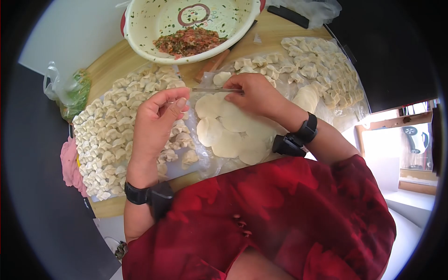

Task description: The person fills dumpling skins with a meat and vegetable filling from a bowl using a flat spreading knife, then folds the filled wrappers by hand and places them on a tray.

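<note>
My right hand (254, 93) is closed around a thin, flat metal utensil (210, 89) that points left. Its tip reaches the fingers of my left hand (163, 109), which are curled with thumb and fingertips close together. What lies in the left fingers, if anything, is hidden. Below the right hand, round dough wrappers (224, 135) overlap on a plastic sheet. Folded dumplings (109, 133) stand in crowded rows beside and under my left hand. More dumplings (322, 70) cover the right side, next to a leaning stack of wrappers (306, 99).
A large white basin (140, 37) at the back holds minced filling (190, 43) with green bits. A plastic bag of greens (74, 95) sits at the left edge, with a pink cloth (72, 165) nearer. A black object (288, 17) lies at the back right.
</note>
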The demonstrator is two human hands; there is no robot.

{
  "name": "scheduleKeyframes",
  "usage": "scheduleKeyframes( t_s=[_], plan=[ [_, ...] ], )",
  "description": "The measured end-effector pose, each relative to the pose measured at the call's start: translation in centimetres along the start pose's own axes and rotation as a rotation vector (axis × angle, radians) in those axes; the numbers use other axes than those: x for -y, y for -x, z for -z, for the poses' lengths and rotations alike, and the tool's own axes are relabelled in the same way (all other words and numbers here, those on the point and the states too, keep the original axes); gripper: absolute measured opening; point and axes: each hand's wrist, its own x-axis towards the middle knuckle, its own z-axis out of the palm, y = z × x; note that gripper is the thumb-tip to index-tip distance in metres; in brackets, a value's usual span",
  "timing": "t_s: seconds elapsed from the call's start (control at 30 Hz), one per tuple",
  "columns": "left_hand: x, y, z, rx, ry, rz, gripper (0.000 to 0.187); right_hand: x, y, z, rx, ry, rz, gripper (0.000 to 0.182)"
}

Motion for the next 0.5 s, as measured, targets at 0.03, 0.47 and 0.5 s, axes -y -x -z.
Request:
scheduleKeyframes(
  t_s=[0.03, 0.47, 0.5],
  plan=[
    [0.0, 0.0, 0.1, -0.007, 0.0, 0.0, 0.027, 0.0, -0.3, -0.2, 0.005, 0.031, 0.013, 0.026],
    [0.4, -1.1, -2.1, 0.229, 0.05, -0.088, 0.047, 5.5, -0.2, 2.8, 0.136, -0.174, 0.091, 0.014],
    [0.3, -1.1, -2.4, 0.286, 0.125, -0.151, 0.051, 5.8, -0.4, 2.5, 0.151, -0.23, 0.161, 0.013]
  ],
)
